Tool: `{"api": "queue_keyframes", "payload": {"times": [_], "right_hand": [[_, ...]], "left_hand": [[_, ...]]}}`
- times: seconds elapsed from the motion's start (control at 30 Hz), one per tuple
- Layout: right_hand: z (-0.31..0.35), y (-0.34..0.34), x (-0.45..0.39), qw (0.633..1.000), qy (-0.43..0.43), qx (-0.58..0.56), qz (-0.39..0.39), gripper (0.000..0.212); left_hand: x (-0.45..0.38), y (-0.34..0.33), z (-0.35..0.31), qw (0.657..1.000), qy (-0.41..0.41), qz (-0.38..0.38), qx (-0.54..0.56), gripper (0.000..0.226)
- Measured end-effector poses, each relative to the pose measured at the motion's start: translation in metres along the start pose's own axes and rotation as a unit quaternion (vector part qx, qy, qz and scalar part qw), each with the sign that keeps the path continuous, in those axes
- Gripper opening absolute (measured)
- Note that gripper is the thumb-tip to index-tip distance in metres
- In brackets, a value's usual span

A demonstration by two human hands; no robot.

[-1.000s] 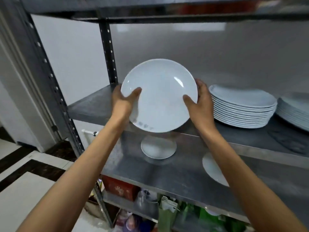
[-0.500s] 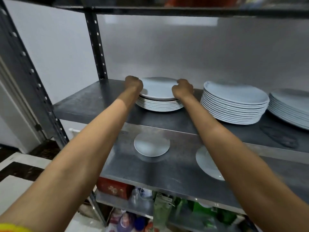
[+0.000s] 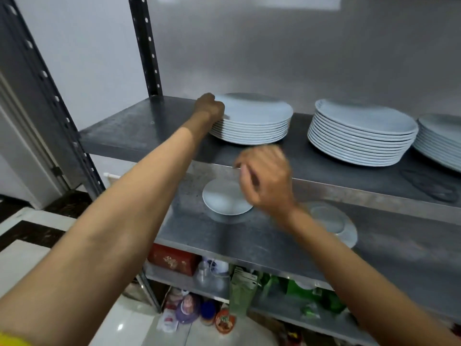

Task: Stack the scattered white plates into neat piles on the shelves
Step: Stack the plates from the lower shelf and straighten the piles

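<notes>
Three piles of white plates stand on the upper shelf (image 3: 134, 126): a left pile (image 3: 254, 131), a taller middle pile (image 3: 361, 138) and a right pile (image 3: 441, 143) cut off by the frame edge. My left hand (image 3: 209, 107) is at the left pile's left rim, fingers curled on its top plate (image 3: 259, 107). My right hand (image 3: 267, 176) hangs blurred in front of the shelf edge, loosely curled and holding nothing. Below it, on the lower shelf (image 3: 219, 238), lie a small white plate (image 3: 222, 198) and another plate (image 3: 334, 221) partly hidden by my right arm.
A perforated metal post (image 3: 147, 46) stands at the back left corner of the rack. A dark flat object (image 3: 434, 188) lies on the upper shelf at the right. The bottom shelf holds a red box (image 3: 172, 258), bottles and green packets. Tiled floor lies at the left.
The plate I held up in both hands went down onto the left pile. My right hand has since let go and pulled back and down; my left hand stays at the rim.
</notes>
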State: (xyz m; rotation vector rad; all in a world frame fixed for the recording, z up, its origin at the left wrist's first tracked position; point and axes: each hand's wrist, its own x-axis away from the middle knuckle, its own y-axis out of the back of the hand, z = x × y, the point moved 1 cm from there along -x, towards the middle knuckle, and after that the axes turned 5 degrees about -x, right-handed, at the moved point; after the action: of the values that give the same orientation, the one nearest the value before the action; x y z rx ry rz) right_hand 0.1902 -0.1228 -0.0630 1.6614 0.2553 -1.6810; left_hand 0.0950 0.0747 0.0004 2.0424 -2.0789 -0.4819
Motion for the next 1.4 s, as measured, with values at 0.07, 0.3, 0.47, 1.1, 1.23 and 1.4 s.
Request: {"api": "queue_keyframes", "payload": {"times": [0.07, 0.3, 0.47, 1.1, 1.23, 1.4], "right_hand": [[0.022, -0.023, 0.054, 0.991, 0.08, -0.019, 0.109, 0.021], [-0.061, -0.137, 0.147, 0.908, -0.208, 0.063, 0.359, 0.034], [-0.119, -0.182, 0.205, 0.786, -0.28, 0.171, 0.524, 0.055], [-0.108, -0.152, 0.236, 0.837, -0.246, 0.164, 0.46, 0.048], [-0.108, -0.152, 0.23, 0.833, -0.247, 0.169, 0.466, 0.047], [-0.116, -0.157, 0.235, 0.816, -0.223, 0.203, 0.492, 0.041]], "left_hand": [[0.003, -0.003, 0.003, 0.998, -0.042, -0.007, 0.037, 0.045], [0.002, -0.008, 0.013, 0.986, -0.02, -0.011, 0.166, 0.057], [-0.001, -0.012, 0.015, 0.977, -0.01, -0.008, 0.212, 0.037], [0.017, -0.023, 0.026, 0.977, -0.183, -0.068, -0.082, 0.035], [0.019, -0.022, 0.027, 0.986, -0.151, -0.026, -0.066, 0.035], [0.022, -0.02, 0.025, 0.985, -0.133, -0.025, -0.103, 0.032]]}}
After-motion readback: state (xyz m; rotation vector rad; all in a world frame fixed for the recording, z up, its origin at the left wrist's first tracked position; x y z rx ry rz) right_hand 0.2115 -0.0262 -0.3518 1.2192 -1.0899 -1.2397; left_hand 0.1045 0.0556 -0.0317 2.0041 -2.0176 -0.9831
